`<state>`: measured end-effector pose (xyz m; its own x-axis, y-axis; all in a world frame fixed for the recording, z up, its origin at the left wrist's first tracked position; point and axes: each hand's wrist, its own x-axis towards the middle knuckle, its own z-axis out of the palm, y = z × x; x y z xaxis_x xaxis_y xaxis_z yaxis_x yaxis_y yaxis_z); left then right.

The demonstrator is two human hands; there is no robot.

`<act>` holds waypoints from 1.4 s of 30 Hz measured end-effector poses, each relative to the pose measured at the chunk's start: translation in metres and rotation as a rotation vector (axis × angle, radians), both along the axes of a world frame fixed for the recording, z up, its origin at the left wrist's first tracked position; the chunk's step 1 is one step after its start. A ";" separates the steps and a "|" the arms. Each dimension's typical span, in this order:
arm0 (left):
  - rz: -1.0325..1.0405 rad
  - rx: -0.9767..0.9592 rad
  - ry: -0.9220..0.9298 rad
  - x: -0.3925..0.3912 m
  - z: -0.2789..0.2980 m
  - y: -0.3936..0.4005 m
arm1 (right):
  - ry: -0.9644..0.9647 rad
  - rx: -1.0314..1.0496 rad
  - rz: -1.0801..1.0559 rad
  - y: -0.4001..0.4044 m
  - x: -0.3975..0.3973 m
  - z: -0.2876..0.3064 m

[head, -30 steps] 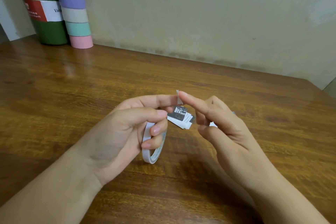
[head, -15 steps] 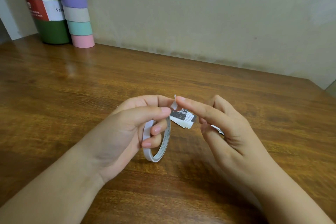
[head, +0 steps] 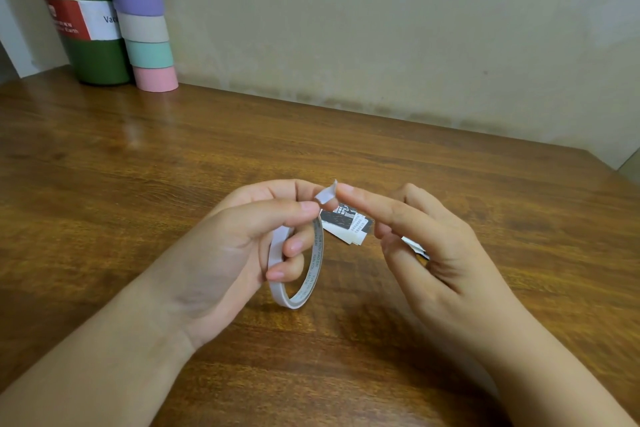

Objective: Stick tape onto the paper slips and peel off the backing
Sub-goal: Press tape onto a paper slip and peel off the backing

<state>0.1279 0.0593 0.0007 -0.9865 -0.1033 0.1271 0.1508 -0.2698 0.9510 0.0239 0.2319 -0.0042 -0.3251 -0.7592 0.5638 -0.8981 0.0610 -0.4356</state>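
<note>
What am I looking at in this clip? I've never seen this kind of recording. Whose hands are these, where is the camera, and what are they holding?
No machine here: a person works bare-handed, filmed by one wide-angle camera on their head, looking forward and down. The left hand grips a thin tape roll, with its loose tape end sticking up. The right hand reaches a fingertip to that end while holding paper slips in its curled fingers. Below is a wooden table. At its far left corner stand a green bottle and a stack of pastel rolls.
</note>
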 end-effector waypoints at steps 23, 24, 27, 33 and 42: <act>0.115 -0.063 -0.013 0.001 0.000 0.007 | 0.052 -0.282 -0.224 -0.004 0.006 0.002; 0.129 -0.073 -0.020 0.001 0.000 0.008 | 0.074 -0.297 -0.235 -0.004 0.008 0.002; 0.134 -0.168 0.002 0.001 -0.001 0.009 | 0.125 -0.337 -0.270 -0.005 0.010 0.002; 0.204 -0.457 0.099 0.001 -0.006 0.016 | 0.144 -0.357 -0.315 -0.005 0.012 0.002; 0.210 -0.782 0.185 0.001 -0.012 0.022 | 0.164 -0.301 -0.391 -0.009 0.008 -0.005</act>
